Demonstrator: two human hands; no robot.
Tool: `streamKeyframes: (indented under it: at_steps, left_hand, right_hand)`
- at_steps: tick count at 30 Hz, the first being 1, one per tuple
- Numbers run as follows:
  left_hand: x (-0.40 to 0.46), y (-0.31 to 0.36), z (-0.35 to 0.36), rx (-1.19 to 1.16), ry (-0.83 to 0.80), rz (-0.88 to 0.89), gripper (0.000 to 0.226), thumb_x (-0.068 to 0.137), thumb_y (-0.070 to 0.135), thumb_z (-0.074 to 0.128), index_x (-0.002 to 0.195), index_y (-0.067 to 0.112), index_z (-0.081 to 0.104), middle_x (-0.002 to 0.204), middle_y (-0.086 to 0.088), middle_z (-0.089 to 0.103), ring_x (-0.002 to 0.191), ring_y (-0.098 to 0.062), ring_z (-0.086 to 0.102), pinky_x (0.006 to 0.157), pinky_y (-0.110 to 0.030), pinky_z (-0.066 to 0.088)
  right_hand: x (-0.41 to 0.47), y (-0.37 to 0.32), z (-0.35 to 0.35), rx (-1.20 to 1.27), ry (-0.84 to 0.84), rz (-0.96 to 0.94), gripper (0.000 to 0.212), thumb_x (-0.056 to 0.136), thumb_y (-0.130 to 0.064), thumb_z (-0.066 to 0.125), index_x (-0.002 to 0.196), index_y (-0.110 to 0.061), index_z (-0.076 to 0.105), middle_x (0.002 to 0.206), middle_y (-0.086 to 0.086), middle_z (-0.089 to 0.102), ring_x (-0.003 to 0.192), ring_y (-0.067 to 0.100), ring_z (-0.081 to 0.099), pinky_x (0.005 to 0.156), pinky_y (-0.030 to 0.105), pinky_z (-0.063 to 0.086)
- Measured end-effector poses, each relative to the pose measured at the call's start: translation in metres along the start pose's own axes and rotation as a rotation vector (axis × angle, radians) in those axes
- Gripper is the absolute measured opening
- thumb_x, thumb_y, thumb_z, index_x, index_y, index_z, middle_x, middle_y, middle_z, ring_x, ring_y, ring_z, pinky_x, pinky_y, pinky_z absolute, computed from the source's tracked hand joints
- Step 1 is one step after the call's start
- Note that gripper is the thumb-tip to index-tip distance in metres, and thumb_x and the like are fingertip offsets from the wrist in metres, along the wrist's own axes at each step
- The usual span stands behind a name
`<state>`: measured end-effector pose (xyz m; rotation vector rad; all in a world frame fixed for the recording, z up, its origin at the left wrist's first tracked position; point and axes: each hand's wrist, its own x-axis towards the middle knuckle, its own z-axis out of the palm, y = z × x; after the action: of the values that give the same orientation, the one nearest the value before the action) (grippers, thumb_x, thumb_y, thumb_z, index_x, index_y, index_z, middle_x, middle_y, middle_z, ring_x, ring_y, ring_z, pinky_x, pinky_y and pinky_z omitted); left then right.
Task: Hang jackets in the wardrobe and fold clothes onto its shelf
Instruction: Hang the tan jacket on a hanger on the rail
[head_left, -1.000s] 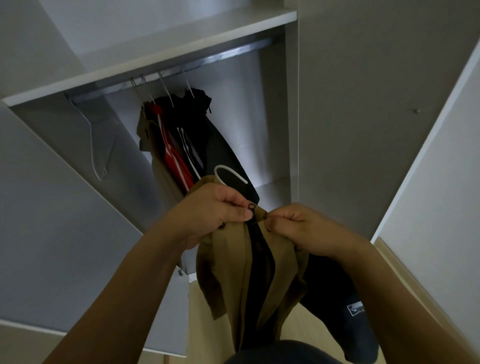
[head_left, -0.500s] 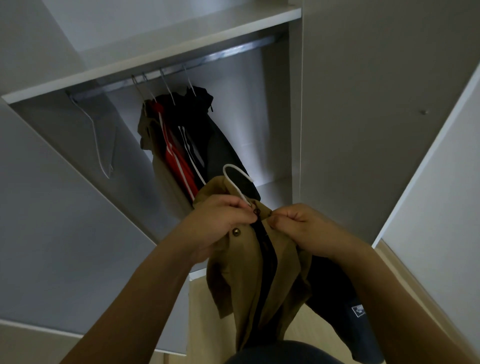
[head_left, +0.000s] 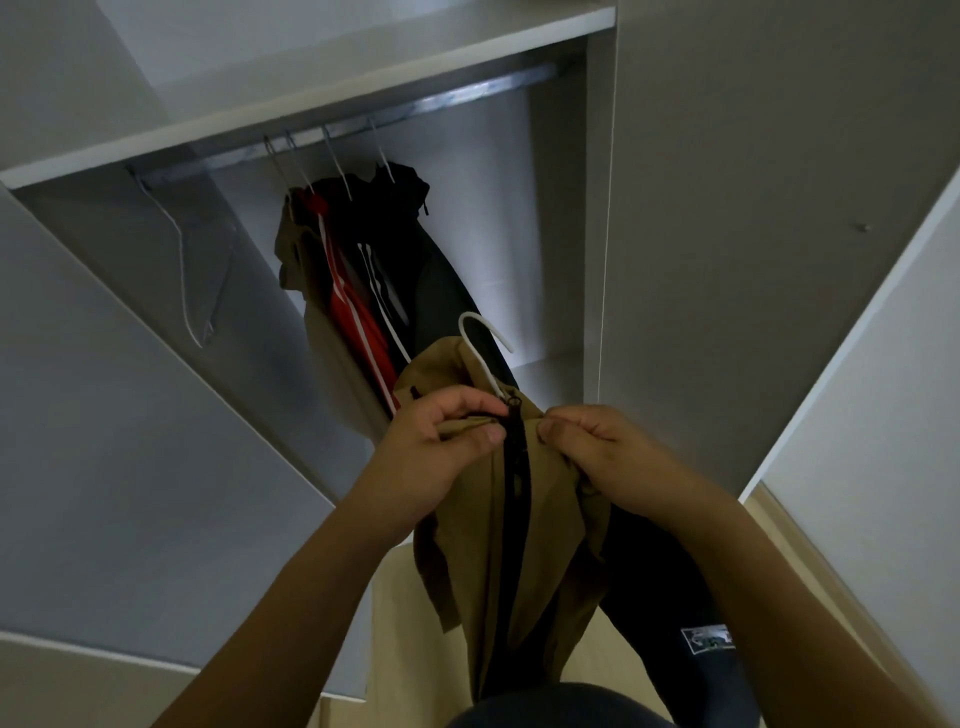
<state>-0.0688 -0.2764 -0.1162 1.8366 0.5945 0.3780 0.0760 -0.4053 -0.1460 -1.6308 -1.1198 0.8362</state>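
A tan jacket (head_left: 524, 545) with a black zipper hangs in front of me on a white hanger (head_left: 480, 348) whose hook sticks up above the collar. My left hand (head_left: 441, 452) pinches the left collar edge beside the zipper top. My right hand (head_left: 597, 452) grips the right collar edge. Both hands are close together, just below the open wardrobe. The wardrobe rail (head_left: 363, 130) carries several hung jackets (head_left: 363, 280), tan, red and black.
An empty white hanger (head_left: 187, 270) hangs at the rail's left end. Open wardrobe doors (head_left: 130, 415) flank me on the left and right (head_left: 857, 364). A shelf board (head_left: 311, 109) sits above the rail. A dark garment with a patch (head_left: 691, 623) hangs below my right arm.
Both hands and the tan jacket have risen a little toward the wardrobe. The left hand's fingers have shifted on the collar and the hanger hook has tilted right.
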Motion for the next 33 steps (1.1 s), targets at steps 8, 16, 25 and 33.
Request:
streamKeyframes:
  at_steps: [8,16,25,33]
  left_hand:
    - [0.003,-0.005,0.004,0.036,-0.036,0.029,0.023,0.090,0.011,0.063,0.093,0.033,0.070,0.095,0.019,0.070,0.091,0.001,0.065,0.075,-0.014,0.052]
    - [0.004,-0.008,0.010,0.321,0.076,0.302,0.019,0.094,0.018,0.057,0.098,0.032,0.068,0.096,0.020,0.065,0.096,0.002,0.059,0.084,-0.009,0.043]
    - [0.008,-0.013,0.014,1.022,0.343,0.718,0.032,0.089,0.031,0.043,0.081,0.018,0.071,0.088,0.001,0.061,0.091,-0.018,0.044,0.086,-0.035,0.029]
    - [-0.021,-0.044,0.003,0.972,-0.049,0.612,0.006,0.082,0.020,0.065,0.078,0.024,0.069,0.085,0.009,0.055,0.081,-0.009,0.046,0.071,-0.024,0.039]
  right_hand:
    - [0.003,0.001,0.004,0.074,-0.040,-0.001,0.041,0.100,-0.026,0.047,0.068,-0.043,0.066,0.060,-0.017,0.057,0.056,-0.004,0.051,0.060,0.018,0.037]
    - [0.006,0.010,0.002,0.348,0.015,0.031,0.033,0.098,-0.025,0.051,0.071,-0.027,0.070,0.065,-0.002,0.059,0.057,0.009,0.054,0.055,0.020,0.041]
    - [0.043,0.001,-0.006,0.336,0.178,0.062,0.036,0.097,-0.021,0.053,0.066,-0.023,0.071,0.072,0.005,0.066,0.071,0.019,0.060,0.071,0.032,0.048]
    - [0.078,-0.017,-0.022,0.321,0.338,0.116,0.028,0.098,-0.023,0.053,0.090,0.001,0.067,0.085,0.016,0.060,0.079,0.024,0.055,0.074,0.035,0.045]
